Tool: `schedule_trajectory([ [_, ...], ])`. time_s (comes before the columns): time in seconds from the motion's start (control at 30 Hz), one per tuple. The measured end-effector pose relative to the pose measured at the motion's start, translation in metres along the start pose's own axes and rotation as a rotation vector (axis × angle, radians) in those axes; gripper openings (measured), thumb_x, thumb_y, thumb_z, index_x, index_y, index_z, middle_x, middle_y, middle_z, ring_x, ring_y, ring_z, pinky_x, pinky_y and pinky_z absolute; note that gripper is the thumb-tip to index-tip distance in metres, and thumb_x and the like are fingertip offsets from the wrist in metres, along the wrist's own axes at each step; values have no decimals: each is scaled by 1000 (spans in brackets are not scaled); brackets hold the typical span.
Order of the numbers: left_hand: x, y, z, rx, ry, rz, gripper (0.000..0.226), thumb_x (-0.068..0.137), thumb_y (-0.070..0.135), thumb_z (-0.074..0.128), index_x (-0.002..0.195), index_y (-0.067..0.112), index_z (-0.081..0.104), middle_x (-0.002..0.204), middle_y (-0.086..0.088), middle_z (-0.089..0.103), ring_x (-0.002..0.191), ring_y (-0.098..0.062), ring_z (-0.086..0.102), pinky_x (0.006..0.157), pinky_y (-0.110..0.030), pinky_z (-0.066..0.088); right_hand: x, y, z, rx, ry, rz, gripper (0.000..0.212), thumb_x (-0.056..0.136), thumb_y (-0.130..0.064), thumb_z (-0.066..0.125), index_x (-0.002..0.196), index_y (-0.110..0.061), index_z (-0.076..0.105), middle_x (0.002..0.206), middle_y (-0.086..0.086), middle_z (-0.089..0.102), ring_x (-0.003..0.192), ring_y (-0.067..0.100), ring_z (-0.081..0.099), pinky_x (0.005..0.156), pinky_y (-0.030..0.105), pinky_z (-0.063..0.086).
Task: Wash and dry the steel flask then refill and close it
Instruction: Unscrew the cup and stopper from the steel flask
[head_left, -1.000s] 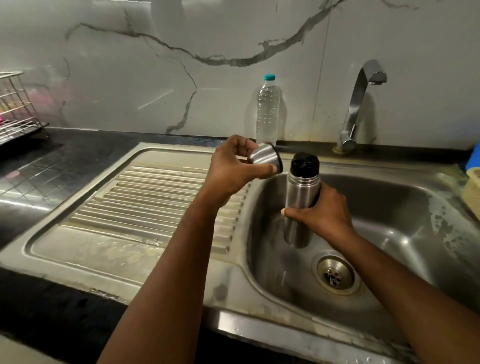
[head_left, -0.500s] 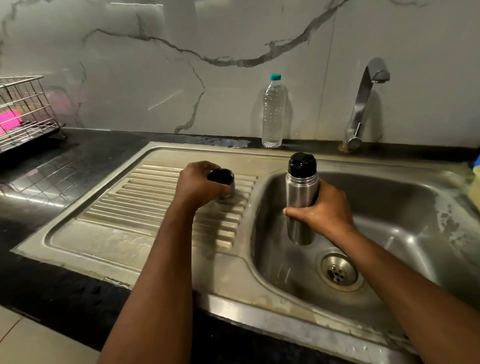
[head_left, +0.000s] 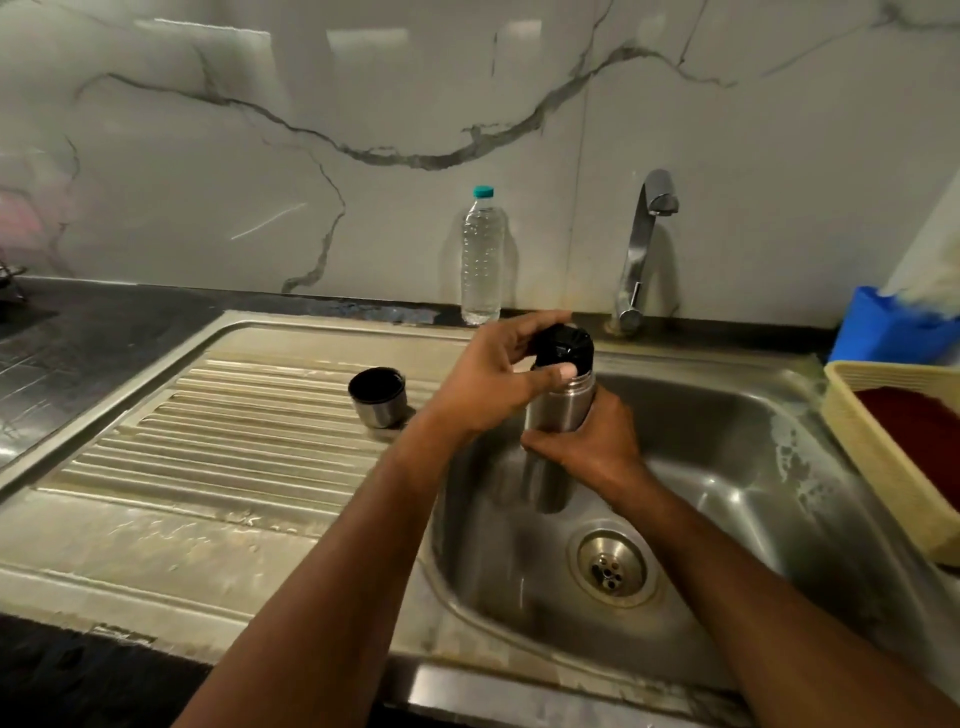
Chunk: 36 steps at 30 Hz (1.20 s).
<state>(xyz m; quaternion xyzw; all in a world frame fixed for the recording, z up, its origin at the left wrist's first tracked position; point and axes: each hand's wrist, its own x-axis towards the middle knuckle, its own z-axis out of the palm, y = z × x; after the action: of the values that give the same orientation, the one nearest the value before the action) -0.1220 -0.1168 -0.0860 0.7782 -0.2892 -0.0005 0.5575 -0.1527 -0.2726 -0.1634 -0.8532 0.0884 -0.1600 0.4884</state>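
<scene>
Head view: the right hand (head_left: 587, 447) holds the steel flask (head_left: 558, 415) upright over the sink (head_left: 753, 415). The left hand (head_left: 493, 379) grips its black stopper (head_left: 563, 348).

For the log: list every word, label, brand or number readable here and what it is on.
None can be read.
Plastic water bottle: no label visible.
Steel flask and its black stopper: no print visible.
Steel cup: plain.
Blue container: no text visible.
</scene>
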Motion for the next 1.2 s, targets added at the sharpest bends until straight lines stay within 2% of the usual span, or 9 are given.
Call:
schedule_trajectory([
  [0.13, 1, -18, 4, -70, 16, -10, 58, 91, 0, 76, 146, 7, 58, 136, -5, 69, 129, -13, 65, 115, -37, 49, 2, 8, -3, 41, -122, 1, 65, 53, -22, 98, 110, -26, 67, 94, -7, 74, 84, 10, 72, 71, 32, 60],
  [0.2, 0, -25, 4, -93, 34, -22, 57, 88, 0, 80, 141, 8, 62, 132, -4, 72, 125, -12, 67, 112, -37, 51, 2, 11, 0, 71, -166, 20, 64, 50, -20, 97, 107, -25, 69, 92, -3, 76, 83, 13, 74, 74, 40, 64],
  [0.3, -2, -33, 6, -74, 47, -39, 57, 81, 3, 87, 134, 11, 69, 126, -2, 75, 121, -12, 69, 111, -40, 53, 1, 18, 6, 95, -213, 56, 60, 48, -18, 99, 103, -22, 74, 92, -2, 79, 84, 12, 76, 77, 43, 65],
  [0.4, -3, -41, 7, -39, 43, -65, 59, 76, 4, 91, 131, 12, 71, 125, -1, 75, 121, -12, 70, 111, -40, 53, 1, 25, 10, 79, -234, 87, 63, 43, -25, 99, 101, -23, 76, 92, -4, 79, 85, 10, 76, 80, 43, 65],
  [0.53, -3, -47, 7, 30, 32, -79, 62, 73, 7, 94, 131, 14, 72, 126, 1, 75, 121, -10, 69, 111, -38, 53, 3, 32, 13, 68, -273, 94, 78, 34, -40, 95, 107, -25, 75, 99, -5, 79, 93, 11, 75, 85, 43, 64],
  [0.63, -3, -50, 7, 106, 50, -84, 62, 69, 14, 98, 126, 16, 75, 121, 1, 77, 115, -9, 71, 107, -37, 56, 2, 32, 13, 17, -300, 81, 77, 38, -36, 99, 109, -25, 74, 101, -6, 78, 95, 10, 74, 85, 40, 64],
  [0.77, -5, -46, 11, 238, 117, -73, 59, 59, 29, 103, 113, 21, 81, 106, 6, 80, 99, -4, 75, 92, -30, 63, 1, 32, 14, -37, -293, 80, 62, 48, -21, 102, 103, -23, 75, 93, -8, 76, 89, 9, 73, 73, 28, 60],
  [1.03, -9, -40, 16, 353, 208, -45, 57, 52, 43, 103, 102, 22, 83, 91, 9, 79, 81, -1, 74, 77, -29, 65, 1, 32, 15, -25, -280, 91, 62, 46, -14, 101, 102, -24, 76, 91, -7, 78, 88, 10, 74, 73, 32, 63],
  [1.2, -10, -41, 16, 344, 232, -48, 56, 54, 41, 102, 103, 23, 83, 94, 9, 80, 84, -2, 74, 80, -30, 65, -3, 29, 20, -46, -228, 96, 59, 45, -18, 102, 98, -25, 76, 89, -9, 76, 87, 10, 73, 72, 32, 62],
])
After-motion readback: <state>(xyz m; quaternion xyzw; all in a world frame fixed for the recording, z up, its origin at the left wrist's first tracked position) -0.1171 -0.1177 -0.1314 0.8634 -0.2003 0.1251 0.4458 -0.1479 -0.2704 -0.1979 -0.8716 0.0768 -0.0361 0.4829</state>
